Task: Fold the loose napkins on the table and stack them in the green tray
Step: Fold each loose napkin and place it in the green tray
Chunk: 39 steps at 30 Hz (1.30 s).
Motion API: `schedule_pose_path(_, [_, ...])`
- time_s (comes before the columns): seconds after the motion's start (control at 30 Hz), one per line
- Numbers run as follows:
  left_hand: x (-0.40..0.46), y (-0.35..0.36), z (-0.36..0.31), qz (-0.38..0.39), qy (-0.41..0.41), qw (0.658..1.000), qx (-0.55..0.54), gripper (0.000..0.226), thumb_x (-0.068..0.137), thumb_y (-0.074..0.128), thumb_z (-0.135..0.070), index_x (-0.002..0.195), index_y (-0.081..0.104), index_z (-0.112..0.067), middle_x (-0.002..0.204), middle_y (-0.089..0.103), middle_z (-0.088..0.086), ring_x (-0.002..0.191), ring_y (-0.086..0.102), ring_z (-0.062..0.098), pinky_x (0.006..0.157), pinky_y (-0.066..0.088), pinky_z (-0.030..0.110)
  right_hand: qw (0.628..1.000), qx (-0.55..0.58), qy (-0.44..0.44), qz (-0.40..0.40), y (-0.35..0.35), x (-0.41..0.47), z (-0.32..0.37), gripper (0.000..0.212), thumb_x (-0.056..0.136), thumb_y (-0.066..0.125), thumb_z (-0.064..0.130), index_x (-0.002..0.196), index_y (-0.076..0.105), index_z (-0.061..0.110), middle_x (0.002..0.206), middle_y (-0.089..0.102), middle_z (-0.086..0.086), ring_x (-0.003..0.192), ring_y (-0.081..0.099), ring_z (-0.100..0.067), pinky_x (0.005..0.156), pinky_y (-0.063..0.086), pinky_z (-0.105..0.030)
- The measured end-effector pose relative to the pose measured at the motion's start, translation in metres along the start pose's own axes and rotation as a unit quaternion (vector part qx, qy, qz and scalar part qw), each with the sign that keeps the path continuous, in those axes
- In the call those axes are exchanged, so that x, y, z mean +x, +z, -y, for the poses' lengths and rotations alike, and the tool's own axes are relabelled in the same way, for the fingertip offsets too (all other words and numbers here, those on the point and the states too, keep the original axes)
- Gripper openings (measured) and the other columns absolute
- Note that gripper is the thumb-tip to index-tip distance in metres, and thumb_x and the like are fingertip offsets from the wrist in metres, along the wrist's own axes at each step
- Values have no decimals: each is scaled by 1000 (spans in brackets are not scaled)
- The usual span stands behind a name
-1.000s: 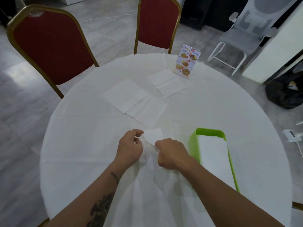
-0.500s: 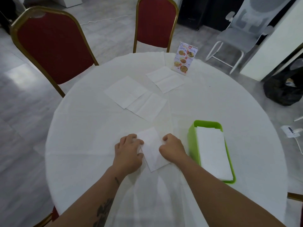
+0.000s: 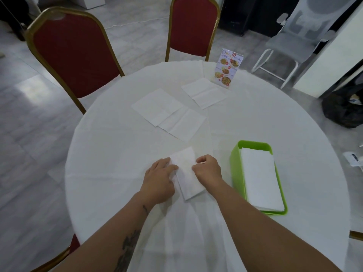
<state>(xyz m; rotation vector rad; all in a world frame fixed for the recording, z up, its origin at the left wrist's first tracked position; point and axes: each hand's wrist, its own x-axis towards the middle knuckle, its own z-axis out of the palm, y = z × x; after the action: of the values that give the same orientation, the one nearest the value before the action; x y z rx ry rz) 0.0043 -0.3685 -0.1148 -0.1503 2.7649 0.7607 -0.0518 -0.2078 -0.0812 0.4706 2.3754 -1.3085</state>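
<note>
Your left hand (image 3: 159,180) lies palm down on the bench (image 3: 110,154), fingers flat and spread loosely, pressing the left edge of a folded napkin (image 3: 186,173). Your right hand (image 3: 208,170) sits at the napkin's right edge with the fingers curled under; its grip is narrow, knuckles up, and you cannot tell whether it pinches the paper or only pushes on it. The napkin is a narrow strip between both hands, lying slightly slanted, its far end reaching past your fingertips.

The green tray (image 3: 234,165) stands just right of your right hand, apart from the napkin. A stack of folded napkins (image 3: 261,177) lies inside it, filling most of its floor.

Farther across the bench lie three loose napkins, all unfolded: one (image 3: 157,106) on the left, one (image 3: 182,122) overlapping its near right corner, and one (image 3: 205,92) apart on the far side, just beside a standing menu card (image 3: 227,67).

Two red chairs stand behind the bench, one (image 3: 72,54) at far left, one (image 3: 193,26) at the far middle.
</note>
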Motion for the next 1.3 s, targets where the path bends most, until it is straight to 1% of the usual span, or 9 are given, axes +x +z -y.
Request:
schedule_pose_path(0.13, [-4,-1,-12,-6,-21,999,-38,71,81,49,-25,148,26,-35,156,27,-3,143,23,21,117,23,42,996,-1,-90,-18,-17,-11,2,15,80,61,14,90,58,24,87,63,6,75,60,-9,59,42,-23])
schedule_pose_path(0.23, [-7,-2,-31,-25,-8,997,-71,66,85,52,-24,146,31,-33,155,29,-2,141,28,22,116,28,42,984,-4,-168,-57,-47,-24,7,13,80,64,14,80,58,26,76,64,9,66,58,-3,57,42,-15])
schedule_pose_path(0.33, [-6,-7,-56,-15,36,993,-107,62,87,53,-17,145,35,-26,154,28,1,140,30,21,115,29,41,973,-12,-193,-122,-91,-32,5,14,80,63,13,78,62,26,73,64,9,64,57,-3,55,39,-9])
schedule_pose_path(0.43, [-4,-11,-90,-7,78,988,-137,59,88,52,-13,144,38,-22,153,29,2,139,31,21,115,30,40,969,-35,-169,-179,-134,-36,-8,17,82,60,11,81,65,27,73,64,9,68,58,-3,56,37,-13])
schedule_pose_path(0.57, [-4,-7,-134,8,122,983,-137,61,87,53,-12,145,38,-19,151,30,6,138,34,23,114,29,39,970,-89,-115,-192,-166,-39,-37,22,79,54,8,84,65,27,72,61,10,74,58,-7,59,39,-19])
schedule_pose_path(0.73, [-11,6,-160,52,146,981,-120,61,87,53,-14,146,37,-20,152,29,3,138,33,19,114,28,35,973,-129,-55,-183,-174,-39,-64,29,78,53,10,98,68,24,92,66,8,89,62,-19,72,44,-28])
schedule_pose_path(1.0, [-16,17,-177,56,211,971,-99,57,85,52,-9,141,46,-18,146,40,-2,133,41,13,106,26,15,970,-148,-45,-185,-167,-34,-68,35,80,54,14,111,68,24,115,67,2,103,62,-22,77,41,-25])
schedule_pose_path(1.17, [-15,21,-176,50,211,972,-87,54,87,51,-12,140,46,-19,147,40,-5,132,41,11,101,26,13,977,-78,-41,-194,-165,-34,-70,38,79,55,9,112,71,20,115,69,1,104,63,-21,84,47,-27])
schedule_pose_path(1.3, [-16,23,-175,29,221,972,-72,53,86,50,-11,138,48,-18,150,36,-5,131,43,13,102,31,16,978,-73,-49,-186,-166,-33,-70,36,82,55,9,113,70,20,113,67,2,103,63,-19,80,45,-26])
